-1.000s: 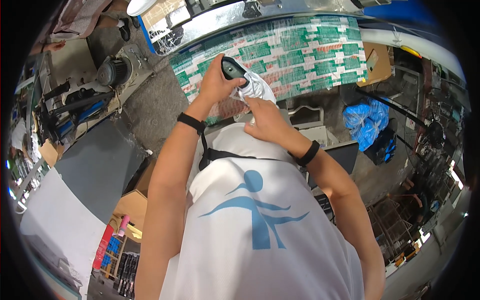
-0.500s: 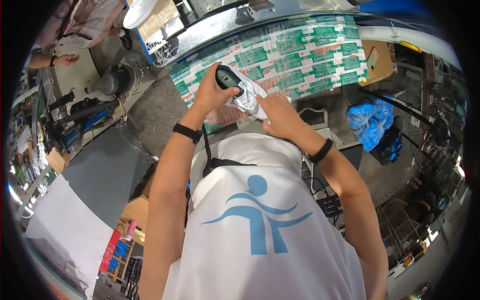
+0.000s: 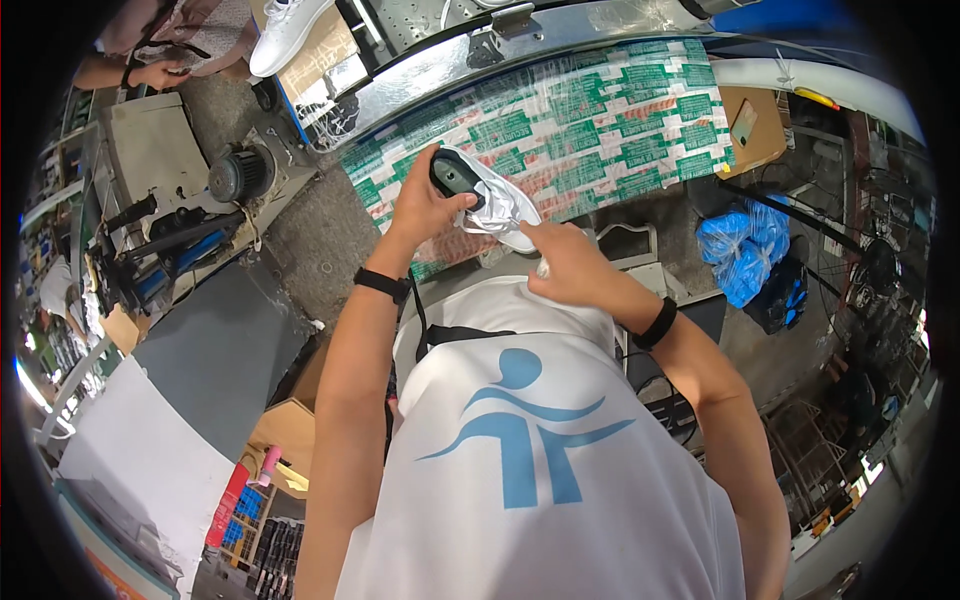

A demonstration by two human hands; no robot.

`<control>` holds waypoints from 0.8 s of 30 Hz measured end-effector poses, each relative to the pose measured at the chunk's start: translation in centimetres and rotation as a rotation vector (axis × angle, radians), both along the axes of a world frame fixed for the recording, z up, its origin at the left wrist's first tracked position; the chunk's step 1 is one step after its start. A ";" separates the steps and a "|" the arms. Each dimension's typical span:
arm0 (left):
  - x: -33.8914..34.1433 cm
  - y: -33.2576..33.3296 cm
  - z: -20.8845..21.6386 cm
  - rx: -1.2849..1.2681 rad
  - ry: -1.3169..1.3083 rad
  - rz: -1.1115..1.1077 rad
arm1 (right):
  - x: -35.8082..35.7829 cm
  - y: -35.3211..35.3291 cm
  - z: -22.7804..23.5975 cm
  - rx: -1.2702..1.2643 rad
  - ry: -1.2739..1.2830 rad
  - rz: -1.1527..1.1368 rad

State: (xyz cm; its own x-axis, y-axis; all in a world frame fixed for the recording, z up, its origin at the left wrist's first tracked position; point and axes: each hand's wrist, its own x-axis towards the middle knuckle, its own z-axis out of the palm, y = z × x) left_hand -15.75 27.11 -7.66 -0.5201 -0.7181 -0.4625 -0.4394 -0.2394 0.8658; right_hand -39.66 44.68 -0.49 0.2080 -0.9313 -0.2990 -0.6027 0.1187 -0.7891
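A white lace-up sneaker (image 3: 507, 204) with a dark insole is held in front of me, its opening facing up and its toe pointing right and toward me. My left hand (image 3: 425, 203) grips it round the heel, thumb over the collar's edge. At the toe, my right hand (image 3: 575, 262) has its fingers curled in, with the fingertips against or very near the sole edge. A bit of something pale shows under those fingers, too small to name.
Beyond the shoe lies a surface wrapped in green-and-white printed film (image 3: 640, 120), with a metal-edged conveyor (image 3: 420, 80) behind it. Another white shoe (image 3: 288, 35) rests at the upper left, near a co-worker's hand (image 3: 160, 74). Blue plastic bags (image 3: 742, 250) sit at right; a motor (image 3: 240, 175) stands left.
My right hand has shifted slightly right and toward me along the toe. The sneaker has dropped a little in view, still in my left hand. The co-worker's hand has moved right and up.
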 end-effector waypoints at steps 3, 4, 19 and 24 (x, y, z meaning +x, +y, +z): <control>1.7 -0.4 -0.2 -0.149 0.009 0.003 | 0.0 -2.3 -0.3 0.118 -0.160 -0.192; 1.9 0.0 -0.1 -0.256 -0.083 -0.029 | 0.2 -3.4 -1.8 0.149 -0.217 -0.338; 2.4 5.6 3.0 0.265 0.001 0.677 | 1.1 -4.0 -5.8 0.361 -0.371 -0.159; 4.7 -11.2 11.6 -0.535 -0.204 0.210 | -3.7 -5.1 -7.4 0.475 -0.525 -0.552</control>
State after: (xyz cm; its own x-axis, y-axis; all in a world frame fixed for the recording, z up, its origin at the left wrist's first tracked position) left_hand -11.08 15.88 3.91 -0.2810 -0.9559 -0.0848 -0.5996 0.1059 0.7933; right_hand -43.31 39.58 -7.92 -0.0139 -0.7415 -0.6708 0.0613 0.6690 -0.7408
